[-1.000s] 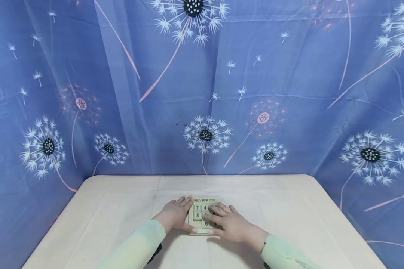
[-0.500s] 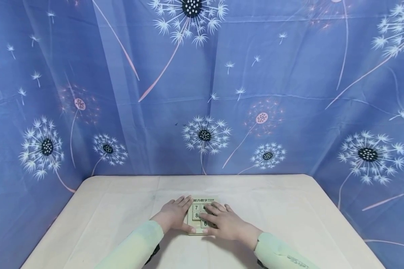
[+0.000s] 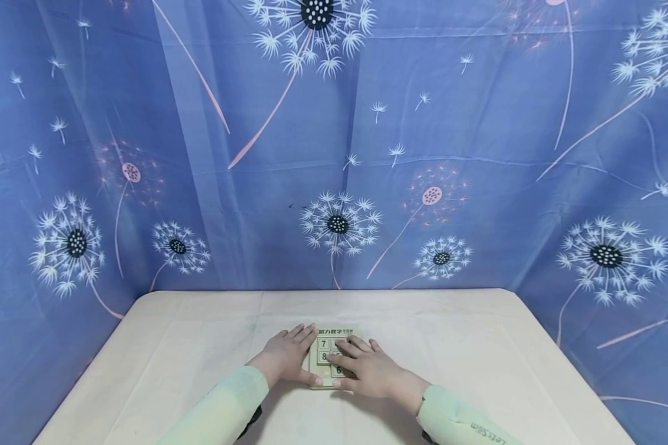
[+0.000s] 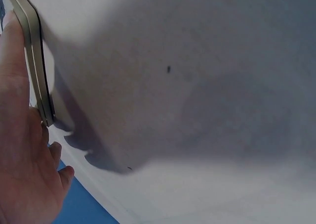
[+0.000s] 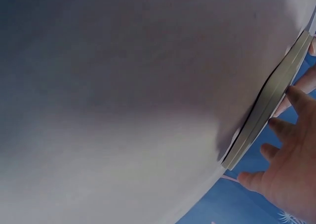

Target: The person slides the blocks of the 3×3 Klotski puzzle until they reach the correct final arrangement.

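1. Currently has a number puzzle board (image 3: 325,372) flat on the tabletop (image 3: 211,334), at six o'clock in the head view.
2. Rests the left hand (image 3: 286,357) at its nine o'clock, with fingers straight along that edge.
3. Holds the right hand (image 3: 374,372) over it from four o'clock, with fingers spread across the tiles (image 3: 338,371).
4. Shows tile 7 (image 3: 324,343) at ten o'clock, tile 8 (image 3: 323,356) at nine.
5. Faces a blue curtain (image 3: 267,185) at twelve o'clock.

A pale green rectangular board (image 3: 327,381) bears the dark Chinese heading "磁力数字" (image 3: 329,332), with smaller unreadable characters beside it. Pale green square tiles (image 3: 323,343) show 7, 8, 6. The pale green fabric right sleeve (image 3: 453,413) reads "LetsSlim".
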{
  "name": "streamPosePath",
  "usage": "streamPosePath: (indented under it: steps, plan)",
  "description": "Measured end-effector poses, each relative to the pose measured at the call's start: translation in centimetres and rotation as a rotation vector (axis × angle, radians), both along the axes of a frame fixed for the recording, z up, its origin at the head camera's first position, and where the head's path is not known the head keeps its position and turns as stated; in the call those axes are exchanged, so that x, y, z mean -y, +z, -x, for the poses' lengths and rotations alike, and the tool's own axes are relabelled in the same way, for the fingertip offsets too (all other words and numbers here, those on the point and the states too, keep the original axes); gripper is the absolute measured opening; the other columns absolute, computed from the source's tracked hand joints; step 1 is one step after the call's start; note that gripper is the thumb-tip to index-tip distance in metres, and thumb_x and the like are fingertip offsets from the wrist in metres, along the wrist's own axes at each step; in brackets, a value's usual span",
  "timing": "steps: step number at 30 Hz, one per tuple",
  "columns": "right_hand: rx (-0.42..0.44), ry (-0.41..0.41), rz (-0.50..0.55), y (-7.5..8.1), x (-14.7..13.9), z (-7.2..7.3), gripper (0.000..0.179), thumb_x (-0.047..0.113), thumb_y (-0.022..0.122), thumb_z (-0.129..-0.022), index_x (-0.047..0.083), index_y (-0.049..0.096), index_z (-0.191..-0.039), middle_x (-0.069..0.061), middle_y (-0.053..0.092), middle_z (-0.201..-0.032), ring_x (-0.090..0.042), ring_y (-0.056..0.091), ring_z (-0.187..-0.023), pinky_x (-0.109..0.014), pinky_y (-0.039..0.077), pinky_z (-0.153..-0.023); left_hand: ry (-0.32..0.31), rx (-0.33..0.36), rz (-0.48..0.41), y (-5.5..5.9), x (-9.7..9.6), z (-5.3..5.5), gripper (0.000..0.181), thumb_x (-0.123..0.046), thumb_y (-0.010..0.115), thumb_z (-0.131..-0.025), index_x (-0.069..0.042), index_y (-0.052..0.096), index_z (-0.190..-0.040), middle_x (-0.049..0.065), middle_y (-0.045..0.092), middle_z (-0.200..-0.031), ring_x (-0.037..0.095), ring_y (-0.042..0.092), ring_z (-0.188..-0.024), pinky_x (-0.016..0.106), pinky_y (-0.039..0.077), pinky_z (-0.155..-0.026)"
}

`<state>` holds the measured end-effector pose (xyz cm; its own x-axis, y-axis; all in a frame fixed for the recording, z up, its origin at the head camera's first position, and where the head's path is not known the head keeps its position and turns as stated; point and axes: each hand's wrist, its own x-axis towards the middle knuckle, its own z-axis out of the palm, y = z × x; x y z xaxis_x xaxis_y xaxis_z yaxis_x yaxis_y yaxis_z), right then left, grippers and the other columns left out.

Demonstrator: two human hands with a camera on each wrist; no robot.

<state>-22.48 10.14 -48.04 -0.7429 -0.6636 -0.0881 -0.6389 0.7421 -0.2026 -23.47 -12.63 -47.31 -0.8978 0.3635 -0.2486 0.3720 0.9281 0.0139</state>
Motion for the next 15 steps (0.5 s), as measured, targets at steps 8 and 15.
streamPosePath:
  steps: [8,15]
  plan:
    - [-0.005,0.002,-0.002,0.11,0.04,-0.05,0.058,0.06,0.053,-0.1,0.032,0.053,-0.15,-0.007,0.043,-0.164,-0.038,0.036,-0.154,-0.071,0.032,-0.12,0.002,0.008,-0.01,0.22,-0.03,-0.12,0.109,-0.078,0.068,-0.079,-0.016,0.032,-0.162,-0.001,0.028,-0.172,0.022,0.029,-0.159,0.044,0.033,-0.129]
    - [-0.002,0.008,0.011,0.14,-0.03,-0.25,0.055,0.059,0.053,-0.1,0.032,0.055,-0.149,-0.007,0.044,-0.163,-0.038,0.036,-0.154,-0.071,0.032,-0.12,0.003,0.005,-0.004,0.41,-0.08,-0.25,0.109,-0.077,0.068,-0.079,-0.015,0.033,-0.161,0.0,0.029,-0.171,0.023,0.029,-0.159,0.044,0.034,-0.129]
